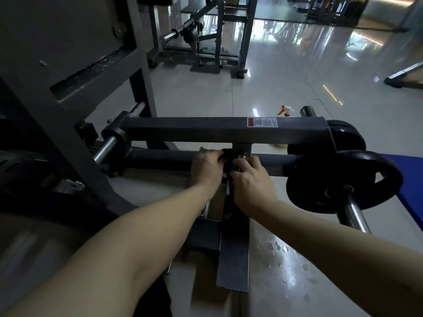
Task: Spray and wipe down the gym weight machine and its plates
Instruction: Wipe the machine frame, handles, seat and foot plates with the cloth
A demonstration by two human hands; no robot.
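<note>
The weight machine (206,129) carries black plates (343,181) at its right end. The left hand (206,168) and right hand (249,177) curl their fingers around a dark cloth (227,156) against its central post. A spray bottle (286,110) stands on the floor beyond.

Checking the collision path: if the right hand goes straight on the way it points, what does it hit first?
Most likely the short upright post joining the lower bar to the square beam. The right hand has its fingertips about there, curled on a dark cloth. Depth is unclear.
</note>
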